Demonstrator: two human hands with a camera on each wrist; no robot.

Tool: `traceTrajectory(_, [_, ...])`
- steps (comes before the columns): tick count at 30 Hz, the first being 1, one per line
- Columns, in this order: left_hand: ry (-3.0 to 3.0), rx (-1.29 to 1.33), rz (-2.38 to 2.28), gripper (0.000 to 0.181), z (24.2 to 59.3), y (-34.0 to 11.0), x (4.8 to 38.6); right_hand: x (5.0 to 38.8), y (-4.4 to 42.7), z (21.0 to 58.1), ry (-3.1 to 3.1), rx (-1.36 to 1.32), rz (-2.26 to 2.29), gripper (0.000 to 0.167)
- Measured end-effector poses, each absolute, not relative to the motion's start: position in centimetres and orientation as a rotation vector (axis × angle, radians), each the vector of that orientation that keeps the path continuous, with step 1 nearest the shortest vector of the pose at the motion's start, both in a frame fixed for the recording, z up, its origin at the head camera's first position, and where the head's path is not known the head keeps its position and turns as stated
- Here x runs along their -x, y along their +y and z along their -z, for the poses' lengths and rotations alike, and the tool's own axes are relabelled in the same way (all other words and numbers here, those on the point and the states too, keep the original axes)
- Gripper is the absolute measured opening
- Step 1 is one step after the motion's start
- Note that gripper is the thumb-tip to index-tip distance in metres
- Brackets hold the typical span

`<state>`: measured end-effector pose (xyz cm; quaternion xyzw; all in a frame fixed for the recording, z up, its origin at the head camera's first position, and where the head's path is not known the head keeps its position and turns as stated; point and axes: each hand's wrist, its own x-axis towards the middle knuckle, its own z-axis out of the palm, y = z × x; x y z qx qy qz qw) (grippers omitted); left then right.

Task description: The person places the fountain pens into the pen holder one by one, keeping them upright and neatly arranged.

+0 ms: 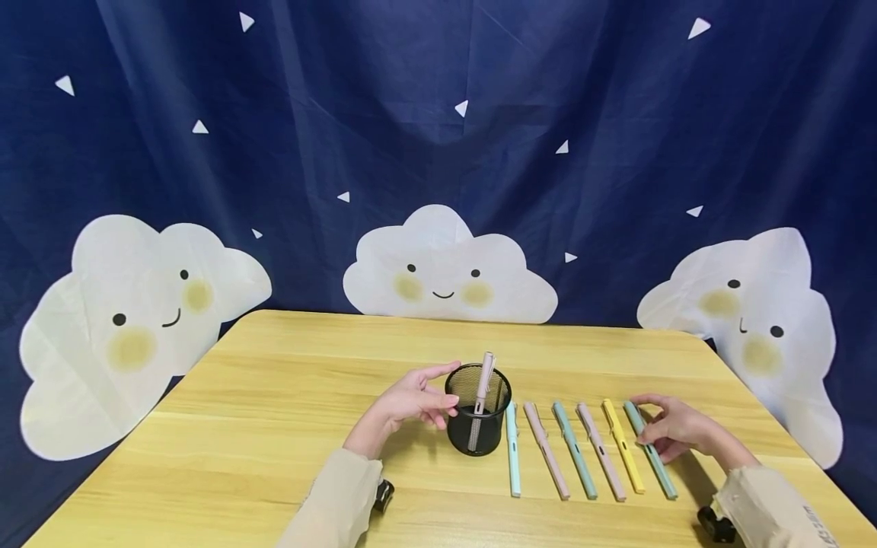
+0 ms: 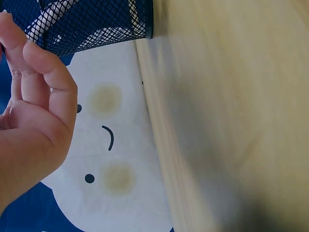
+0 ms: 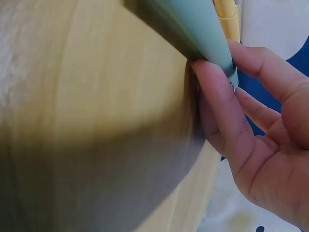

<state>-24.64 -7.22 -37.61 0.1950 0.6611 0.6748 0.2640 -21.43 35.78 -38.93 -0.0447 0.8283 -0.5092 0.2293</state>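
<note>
A black mesh pen cup (image 1: 483, 441) stands upright on the table, and one pale pink pen (image 1: 486, 374) leans inside it. The left hand (image 1: 409, 399) holds the cup's left side, thumb and index finger at the rim; the left wrist view has this hand (image 2: 43, 104) beside the mesh cup (image 2: 96, 29). At the right end of a row of pens, the right hand (image 1: 678, 428) pinches a teal-green pen (image 1: 661, 473) lying on the table. In the right wrist view the hand (image 3: 260, 130) has thumb and fingers on that green pen (image 3: 200, 29).
Between cup and right hand lie a light-blue pen (image 1: 514, 457), a pink pen (image 1: 546, 453), a teal pen (image 1: 575, 450), another pink pen (image 1: 603, 455) and a yellow pen (image 1: 625, 449). Behind the wooden table (image 1: 274, 380) hangs a dark blue curtain (image 1: 411, 99) with clouds.
</note>
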Motion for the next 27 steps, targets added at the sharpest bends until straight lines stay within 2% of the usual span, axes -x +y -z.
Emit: traceTrajectory(27, [1.785,-0.536,-1.832,0.065,37.78,-7.18,24.7,21.36,35.67,38.12,2.313,0.141,1.459,0.074])
